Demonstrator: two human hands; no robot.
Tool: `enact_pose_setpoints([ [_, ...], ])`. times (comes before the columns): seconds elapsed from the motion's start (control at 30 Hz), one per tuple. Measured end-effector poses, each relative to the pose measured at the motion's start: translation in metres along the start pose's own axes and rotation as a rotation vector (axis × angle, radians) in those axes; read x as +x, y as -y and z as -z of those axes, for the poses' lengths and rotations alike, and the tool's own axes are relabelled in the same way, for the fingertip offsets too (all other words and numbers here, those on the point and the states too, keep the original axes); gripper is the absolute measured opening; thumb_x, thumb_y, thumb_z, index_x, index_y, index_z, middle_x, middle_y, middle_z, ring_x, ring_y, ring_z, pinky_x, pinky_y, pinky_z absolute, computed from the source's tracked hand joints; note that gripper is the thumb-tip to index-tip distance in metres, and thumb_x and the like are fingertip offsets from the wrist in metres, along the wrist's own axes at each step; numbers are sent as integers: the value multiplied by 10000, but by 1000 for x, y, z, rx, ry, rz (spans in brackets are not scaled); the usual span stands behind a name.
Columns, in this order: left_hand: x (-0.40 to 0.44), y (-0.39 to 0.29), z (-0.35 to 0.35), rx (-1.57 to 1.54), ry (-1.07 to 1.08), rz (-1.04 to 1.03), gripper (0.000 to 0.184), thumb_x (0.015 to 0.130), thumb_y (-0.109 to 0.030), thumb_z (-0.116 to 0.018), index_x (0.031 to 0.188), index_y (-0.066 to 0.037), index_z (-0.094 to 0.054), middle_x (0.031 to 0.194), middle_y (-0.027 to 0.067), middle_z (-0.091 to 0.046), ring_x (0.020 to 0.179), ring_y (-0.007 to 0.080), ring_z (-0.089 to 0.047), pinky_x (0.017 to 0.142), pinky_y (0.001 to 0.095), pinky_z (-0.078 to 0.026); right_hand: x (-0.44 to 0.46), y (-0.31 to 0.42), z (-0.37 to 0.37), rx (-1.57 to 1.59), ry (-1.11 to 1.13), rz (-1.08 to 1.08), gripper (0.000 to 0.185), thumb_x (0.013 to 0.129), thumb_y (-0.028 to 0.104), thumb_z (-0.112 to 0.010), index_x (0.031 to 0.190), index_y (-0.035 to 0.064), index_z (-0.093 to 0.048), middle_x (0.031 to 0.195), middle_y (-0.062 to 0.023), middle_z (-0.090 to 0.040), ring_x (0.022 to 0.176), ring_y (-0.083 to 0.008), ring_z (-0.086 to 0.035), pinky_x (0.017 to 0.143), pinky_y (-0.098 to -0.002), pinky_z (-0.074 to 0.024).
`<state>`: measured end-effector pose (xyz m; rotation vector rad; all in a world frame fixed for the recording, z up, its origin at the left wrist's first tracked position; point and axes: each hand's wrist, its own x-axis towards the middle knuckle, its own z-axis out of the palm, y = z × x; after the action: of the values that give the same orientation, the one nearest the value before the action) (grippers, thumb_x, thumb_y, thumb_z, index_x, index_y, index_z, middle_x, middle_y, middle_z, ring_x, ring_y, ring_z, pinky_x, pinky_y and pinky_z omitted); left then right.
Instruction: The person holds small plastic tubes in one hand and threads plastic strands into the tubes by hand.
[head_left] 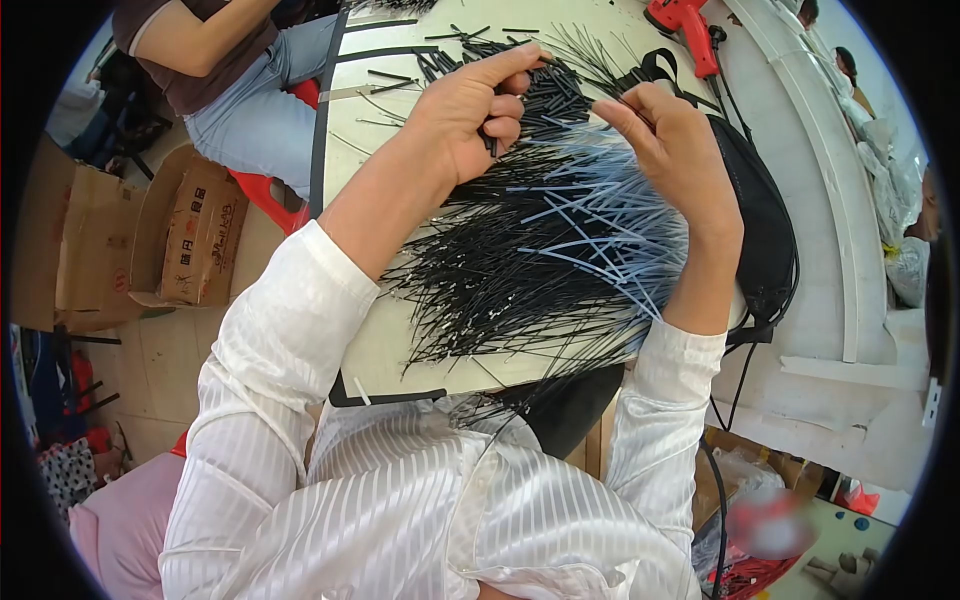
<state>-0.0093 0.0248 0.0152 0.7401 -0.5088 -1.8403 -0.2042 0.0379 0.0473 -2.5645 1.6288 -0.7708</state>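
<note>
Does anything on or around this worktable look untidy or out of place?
Yes: some black wires spill over the near edge of the table, toward the person's lap, and look as if they could slide off. Nothing looks clearly damaged.

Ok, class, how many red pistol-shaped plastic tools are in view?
1: the red pistol-shaped plastic tool lies at the upper right, beyond the person's bare right hand. More may be hidden outside the view.

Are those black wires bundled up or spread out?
Spread out: the black wires fan across the table, ends pointing different ways.
</note>
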Motion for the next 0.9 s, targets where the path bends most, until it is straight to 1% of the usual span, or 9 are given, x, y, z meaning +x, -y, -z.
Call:
enact_pose_setpoints([
  [0.1, -1, 3, -1, -3, 8, 9, 196, 904, -164, -680, 1030, -14, -665, 710, -25, -532, 454, -17, -306, 341, 124, -185, 3, -2, -10, 5, -14, 3, 423, 926, 458, -580, 951, 36, -595, 601, -89, -594, 504, -274, -534, 519, -360, -437],
  [0.23, -9, 16, -5, 205, 53, 78, 159, 845, -165, -733, 893, -19, -691, 722, -13, -512, 470, 3, -322, 352, 140, -186, 6, 7, -32, 123, -84, 68, 426, 933, 437, -588, 936, 12, -623, 589, -50, -578, 492, -206, -504, 504, -322, -414],
  [0.27, -8, 15, -5, 205, 55, 79, 159, 845, -165, -733, 893, -19, -691, 722, -13, -512, 470, 3, -322, 352, 140, -186, 6, 7, -30, 121, -84, 67, 426, 933, 437, -588, 936, 12, -623, 589, -50, -578, 492, -206, -504, 504, -322, -414],
  [0.4, -1, 6, -1, 8, 66, 54, 211, 911, -154, -667, 1054, -1, -652, 695, -32, -499, 468, -13, -307, 340, 128, -176, 7, -1, -8, 443, -65, -8, 242, 962, 224, -578, 907, 2, -658, 641, -1, -523, 570, -113, -428, 536, -251, -356],
  [0.57, -1, 5, 0, 26, 57, 12, 223, 916, -146, -657, 1067, 17, -642, 693, -37, -491, 465, -11, -300, 339, 132, -174, 7, -15, 4, 435, 123, 76, 340, 930, 287, -580, 847, -29, -672, 597, -3, -538, 542, -124, -441, 508, -264, -370],
  [0.6, -1, 5, -1, 27, 59, 13, 223, 916, -146, -657, 1067, 17, -642, 693, -37, -491, 465, -11, -300, 339, 132, -174, 8, -17, 5, 434, 121, 74, 340, 930, 287, -580, 847, -29, -672, 597, -3, -538, 542, -124, -441, 508, -264, -370],
  [0.73, -2, 8, -1, 25, 121, 100, 230, 918, -125, -638, 1099, 18, -629, 689, -36, -487, 461, -9, -296, 338, 135, -174, 10, -21, 6, 364, -148, -3, 293, 902, 263, -616, 881, -18, -698, 605, -9, -547, 558, -129, -444, 536, -260, -377],
  [0.77, -2, 7, -1, 25, 123, 100, 230, 918, -125, -638, 1099, 18, -629, 689, -36, -487, 461, -9, -296, 338, 135, -174, 11, -29, 6, 362, -149, -3, 293, 902, 263, -616, 881, -18, -698, 605, -9, -547, 558, -129, -444, 536, -260, -377],
  [0.9, -2, 7, -2, 29, 45, 122, 227, 922, -101, -610, 1115, 19, -613, 692, -31, -492, 456, -5, -290, 341, 141, -174, 8, -86, 8, 116, -354, -119, 239, 860, 244, -651, 915, 20, -714, 638, -19, -593, 579, -153, -494, 594, -269, -413],
])
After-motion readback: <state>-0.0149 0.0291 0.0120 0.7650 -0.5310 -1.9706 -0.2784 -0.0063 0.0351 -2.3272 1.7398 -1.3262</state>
